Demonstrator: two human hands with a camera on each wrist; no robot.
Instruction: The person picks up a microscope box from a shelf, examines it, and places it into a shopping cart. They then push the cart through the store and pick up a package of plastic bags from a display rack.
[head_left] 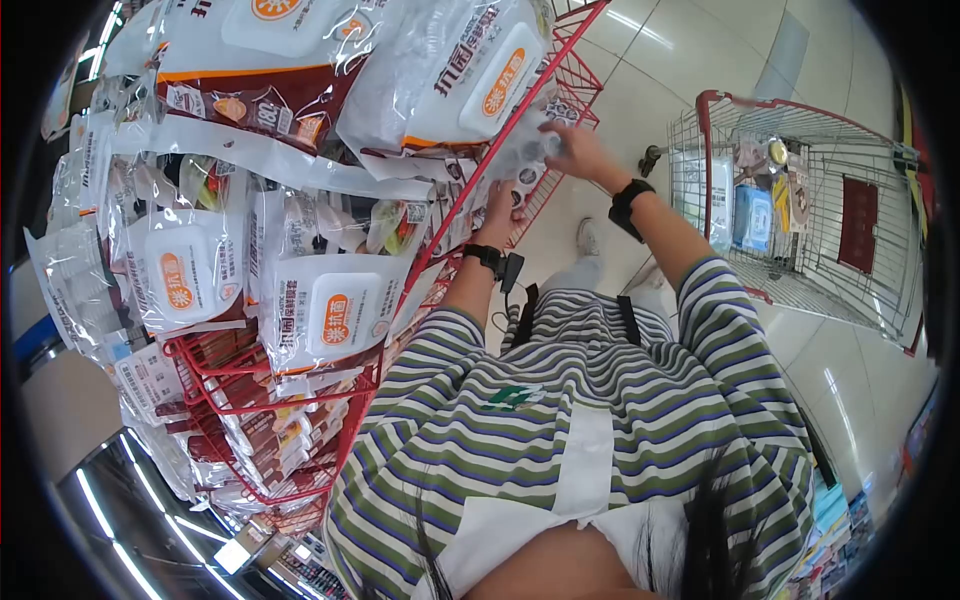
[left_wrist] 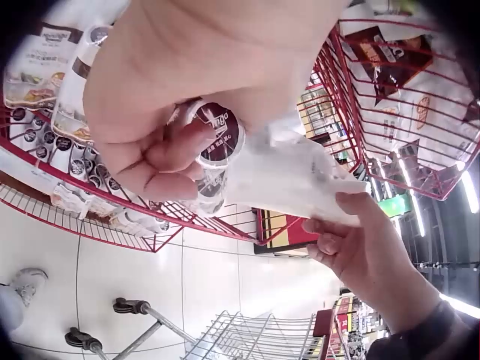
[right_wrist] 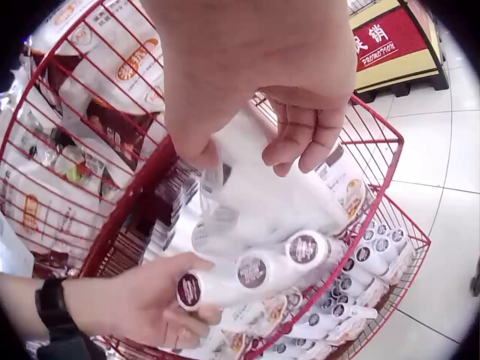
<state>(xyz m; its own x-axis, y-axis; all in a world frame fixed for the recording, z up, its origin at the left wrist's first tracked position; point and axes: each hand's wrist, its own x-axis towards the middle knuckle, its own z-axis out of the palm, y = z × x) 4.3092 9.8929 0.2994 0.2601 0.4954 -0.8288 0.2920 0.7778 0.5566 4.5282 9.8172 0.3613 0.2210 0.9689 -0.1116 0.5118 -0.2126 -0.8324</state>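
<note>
Several white rolls with dark round end labels (right_wrist: 253, 272) sit side by side above the red wire basket. My left hand (head_left: 500, 218) curls its fingers round one end of them; up close, they wrap a roll whose dark label (left_wrist: 219, 133) faces the camera. A translucent white plastic bag (left_wrist: 289, 176) stretches from these rolls to my right hand (head_left: 582, 158). Thumb and fingers of that hand pinch the bag's edge, clearest in the left wrist view. In the right wrist view the film is blurred below the right fingers (right_wrist: 289, 146).
Large packs with orange oval logos (head_left: 335, 320) fill the red wire racks (head_left: 270, 400) at left. More rolls (right_wrist: 352, 285) lie in the lower red basket. A metal shopping cart (head_left: 850, 210) holding a few packages stands at right. A red promotion stand (right_wrist: 386, 41) is beyond.
</note>
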